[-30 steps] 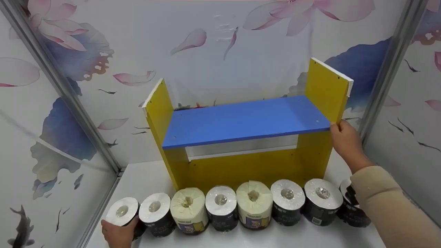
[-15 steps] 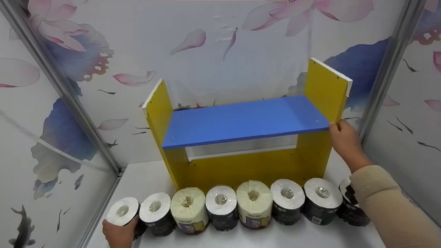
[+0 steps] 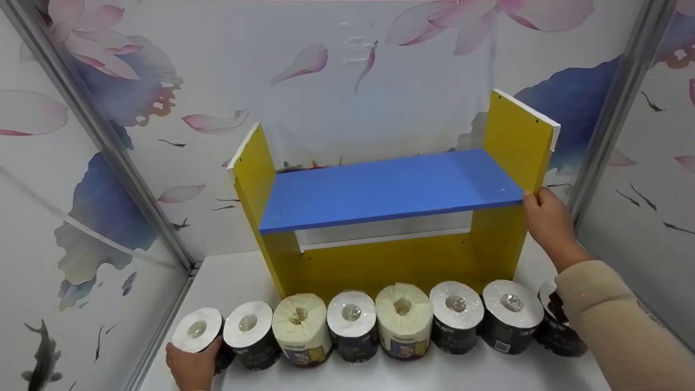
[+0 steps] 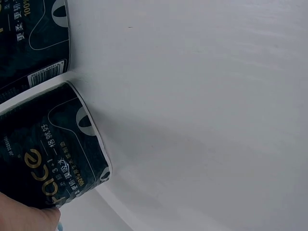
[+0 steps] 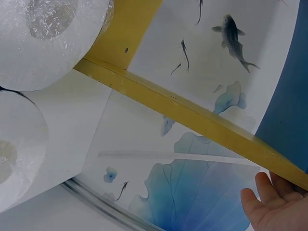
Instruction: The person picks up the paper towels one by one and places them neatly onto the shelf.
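A yellow shelf unit with a blue board (image 3: 391,190) stands behind a row of wrapped paper rolls in the head view. My right hand (image 3: 553,225) grips the front edge of its right side panel (image 3: 516,144), beside the end of the blue board; in the right wrist view this hand (image 5: 279,202) is at the panel's edge (image 5: 192,118), some fingers partly hidden. At the row's left end my left hand (image 3: 191,365) holds a dark-wrapped roll (image 3: 196,329) by its near side. The left wrist view shows that hand (image 4: 26,216) against the roll's dark label (image 4: 57,149).
Two cream-wrapped rolls (image 3: 302,331) and several dark-wrapped ones (image 3: 353,331) stand upright along the front of the white table (image 3: 228,271). My right sleeve (image 3: 613,315) partly covers the rightmost roll (image 3: 562,339). Patterned wall panels (image 3: 380,108) with metal posts enclose the table.
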The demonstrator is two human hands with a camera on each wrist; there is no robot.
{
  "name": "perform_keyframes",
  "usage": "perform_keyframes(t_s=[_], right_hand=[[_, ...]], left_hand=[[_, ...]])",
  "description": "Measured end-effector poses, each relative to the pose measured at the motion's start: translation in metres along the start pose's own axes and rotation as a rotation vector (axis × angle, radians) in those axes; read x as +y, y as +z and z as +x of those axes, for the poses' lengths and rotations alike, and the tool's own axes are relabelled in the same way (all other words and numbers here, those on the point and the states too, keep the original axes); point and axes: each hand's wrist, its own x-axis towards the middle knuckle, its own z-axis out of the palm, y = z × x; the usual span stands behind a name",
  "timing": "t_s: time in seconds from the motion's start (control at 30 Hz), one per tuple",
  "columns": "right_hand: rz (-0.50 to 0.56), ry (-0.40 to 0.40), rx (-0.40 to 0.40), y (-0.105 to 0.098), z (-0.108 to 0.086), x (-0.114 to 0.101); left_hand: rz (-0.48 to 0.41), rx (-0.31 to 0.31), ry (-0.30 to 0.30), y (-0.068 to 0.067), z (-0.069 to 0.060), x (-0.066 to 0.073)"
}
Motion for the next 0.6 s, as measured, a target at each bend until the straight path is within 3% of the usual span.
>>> perform_keyframes(t_s=[0.3,0.6], right_hand=[[0.009,0.006,0.010,-0.0034,-0.0015,0.0003],[0.023,0.014,0.004,0.0022,-0.0034,-0.0027]], left_hand=[[-0.025,-0.017,-0.006,0.0022,0.0022,0.0027],[-0.051,-0.002,-0.012,-0.0060,0.0043,-0.0037]])
